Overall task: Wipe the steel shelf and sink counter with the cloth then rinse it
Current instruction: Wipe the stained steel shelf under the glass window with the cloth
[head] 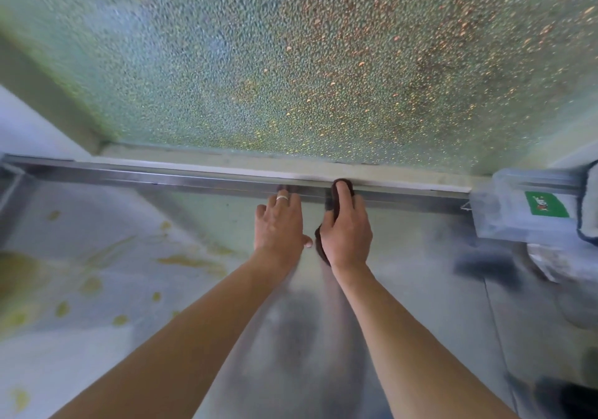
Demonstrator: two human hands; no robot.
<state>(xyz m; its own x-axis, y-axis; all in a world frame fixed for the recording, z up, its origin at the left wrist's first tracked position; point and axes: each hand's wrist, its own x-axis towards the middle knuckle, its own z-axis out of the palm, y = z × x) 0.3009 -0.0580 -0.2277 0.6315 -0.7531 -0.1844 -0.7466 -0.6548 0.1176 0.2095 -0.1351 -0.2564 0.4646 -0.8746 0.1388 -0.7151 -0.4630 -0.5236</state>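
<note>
Steel shelf [404, 289] under pebbled glass [291, 62] looks smeared; my right hand [346, 234] presses the dark cloth [336, 201] at its back rim, left hand [280, 224] flat.

Cloth [336, 206] mostly hidden under right hand [346, 234]. Clear plastic box [521, 205] and dark objects at right blurred, cut by frame edge. Left fingers [284, 192] smeared with motion.

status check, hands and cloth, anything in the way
Left hand flat on steel surface. Right hand presses dark cloth at back rail. Plastic container far right.
</note>
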